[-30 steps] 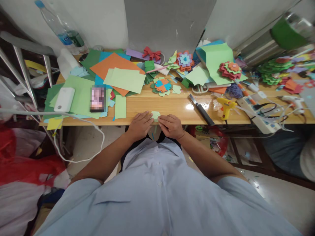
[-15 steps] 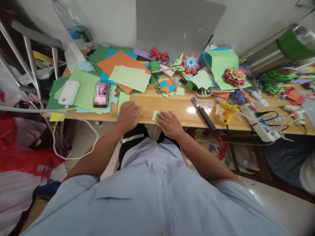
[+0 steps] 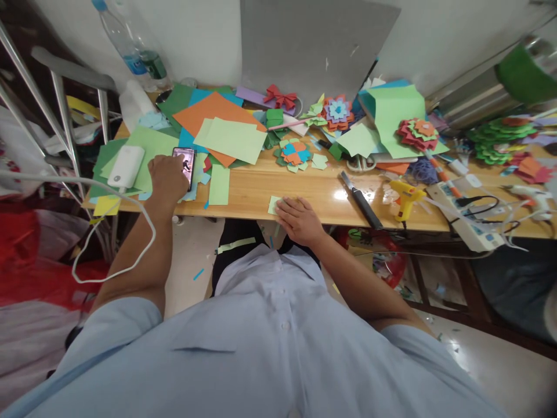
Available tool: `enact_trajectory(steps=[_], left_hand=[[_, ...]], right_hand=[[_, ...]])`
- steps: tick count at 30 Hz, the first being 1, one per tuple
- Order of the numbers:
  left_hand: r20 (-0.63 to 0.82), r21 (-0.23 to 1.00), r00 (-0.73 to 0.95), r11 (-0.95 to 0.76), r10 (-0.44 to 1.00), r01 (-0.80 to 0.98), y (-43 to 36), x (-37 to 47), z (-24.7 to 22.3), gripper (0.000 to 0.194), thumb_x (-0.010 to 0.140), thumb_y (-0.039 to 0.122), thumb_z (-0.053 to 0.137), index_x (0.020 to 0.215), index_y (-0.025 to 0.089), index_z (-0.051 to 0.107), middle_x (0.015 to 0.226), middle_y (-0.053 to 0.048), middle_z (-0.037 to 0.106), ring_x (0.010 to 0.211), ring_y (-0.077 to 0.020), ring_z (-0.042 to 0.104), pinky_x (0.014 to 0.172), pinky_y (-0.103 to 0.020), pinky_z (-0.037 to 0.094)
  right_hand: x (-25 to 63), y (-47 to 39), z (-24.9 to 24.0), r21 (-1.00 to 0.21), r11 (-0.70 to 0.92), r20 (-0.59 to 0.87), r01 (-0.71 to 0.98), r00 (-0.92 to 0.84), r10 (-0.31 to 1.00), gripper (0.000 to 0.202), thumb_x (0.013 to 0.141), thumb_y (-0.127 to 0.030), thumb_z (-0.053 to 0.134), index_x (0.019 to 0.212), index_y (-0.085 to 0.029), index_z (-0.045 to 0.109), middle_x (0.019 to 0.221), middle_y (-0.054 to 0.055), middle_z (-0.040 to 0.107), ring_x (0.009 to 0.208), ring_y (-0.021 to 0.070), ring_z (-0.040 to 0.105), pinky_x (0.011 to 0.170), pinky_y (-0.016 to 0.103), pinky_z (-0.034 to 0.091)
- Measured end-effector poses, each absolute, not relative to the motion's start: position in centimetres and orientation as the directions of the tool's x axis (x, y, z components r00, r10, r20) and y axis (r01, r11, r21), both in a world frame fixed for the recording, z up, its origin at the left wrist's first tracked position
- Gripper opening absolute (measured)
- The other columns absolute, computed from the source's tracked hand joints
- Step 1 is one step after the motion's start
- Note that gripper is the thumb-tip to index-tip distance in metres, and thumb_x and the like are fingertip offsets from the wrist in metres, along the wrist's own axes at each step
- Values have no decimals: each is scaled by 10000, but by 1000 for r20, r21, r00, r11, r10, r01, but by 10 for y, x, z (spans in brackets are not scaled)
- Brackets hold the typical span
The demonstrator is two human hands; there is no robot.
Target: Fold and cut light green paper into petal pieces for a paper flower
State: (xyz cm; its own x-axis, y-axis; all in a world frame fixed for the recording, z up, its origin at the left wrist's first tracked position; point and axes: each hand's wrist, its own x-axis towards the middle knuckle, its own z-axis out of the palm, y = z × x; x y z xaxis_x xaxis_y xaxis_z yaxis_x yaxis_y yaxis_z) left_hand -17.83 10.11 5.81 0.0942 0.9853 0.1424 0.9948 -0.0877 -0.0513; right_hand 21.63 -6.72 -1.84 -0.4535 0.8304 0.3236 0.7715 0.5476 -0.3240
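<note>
My left hand (image 3: 169, 177) is over the left part of the table, its fingers curled, with a fingertip at the screen of a phone (image 3: 188, 165). The phone lies on green and blue paper. Near the front edge, my right hand (image 3: 301, 220) lies flat with its fingers stretched out, over the right side of a small light green paper piece (image 3: 274, 205). A light green strip (image 3: 219, 184) lies between the two hands. Behind them sits a paper flower (image 3: 295, 152) in orange, blue and green.
A white power bank (image 3: 126, 167) with a looping cable is at the left. To the right are a black-handled cutter (image 3: 364, 206), a yellow glue gun (image 3: 406, 199) and a power strip (image 3: 470, 223). Coloured sheets (image 3: 235, 139) and paper flowers line the back.
My left hand has moved left from beside the light green strip to the phone. The strip now shows in full. My right hand has stayed on the small green piece.
</note>
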Motion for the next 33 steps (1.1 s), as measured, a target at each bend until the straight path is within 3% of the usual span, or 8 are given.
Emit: enact_trajectory(steps=[7,13,16,19,25,28,30,33], left_hand=[[94,33,96,-100,991,994,140,-170,68,317,1060,361,450,1160,123,634,1209,-108,658,1295,-310,441,1143,-515,348],[149,126,184,-203,972,971,171,-149,79,477,1068,419,497,1351,57,624,1380,-132,653,1403,-324,419,1240,-520,276],[120,109,255,-268,959,957,179,-130,77,545,1019,349,561,1490,75,564,1497,-180,598,1456,-354,434,1249,-568,271],[77,110,363,-370,929,923,179,-108,69,588,941,367,677,1500,203,597,1552,-105,599,1472,-307,473,1263,-464,299],[5,86,497,-496,868,864,164,-64,45,1142,771,637,816,1698,215,300,1764,-206,254,1601,-474,269,1270,-590,250],[132,239,394,-415,910,878,159,-49,34,921,817,485,778,1632,215,444,1689,-200,419,1557,-434,380,1259,-559,280],[193,347,369,-415,909,841,158,-45,30,571,855,403,721,1404,251,685,1451,-148,677,1411,-369,568,1232,-522,326],[271,422,291,-385,918,821,159,-46,32,253,926,396,636,1057,260,804,1130,-87,803,1192,-304,699,1134,-454,436]], right_hand=[[216,-67,-16,-302,555,342,775,-455,822,364,1080,-333,563,1424,-295,677,1509,40,658,1490,258,541,1272,542,352],[215,-67,-15,-291,554,342,780,-455,822,364,1073,-320,578,1423,-297,676,1515,45,650,1489,260,543,1258,547,371],[215,-67,-17,-276,561,361,780,-457,813,358,1071,-309,583,1415,-290,681,1512,52,651,1480,265,554,1249,551,384],[215,-68,-18,-256,577,377,776,-469,799,364,1071,-307,586,1422,-273,677,1512,58,650,1473,276,561,1245,549,394],[213,-68,-16,-231,584,390,778,-475,789,384,1061,-293,597,1438,-300,670,1496,67,660,1449,276,588,1228,551,426],[213,-68,-17,-224,589,400,776,-478,782,403,1053,-286,606,1452,-307,661,1501,68,655,1455,278,582,1224,555,437],[213,-67,-18,-215,591,406,777,-479,778,410,1051,-290,612,1458,-314,655,1504,63,651,1457,280,580,1222,555,441],[212,-67,-19,-206,592,412,779,-480,774,395,1060,-299,597,1451,-301,658,1506,56,650,1451,284,586,1219,557,444]])
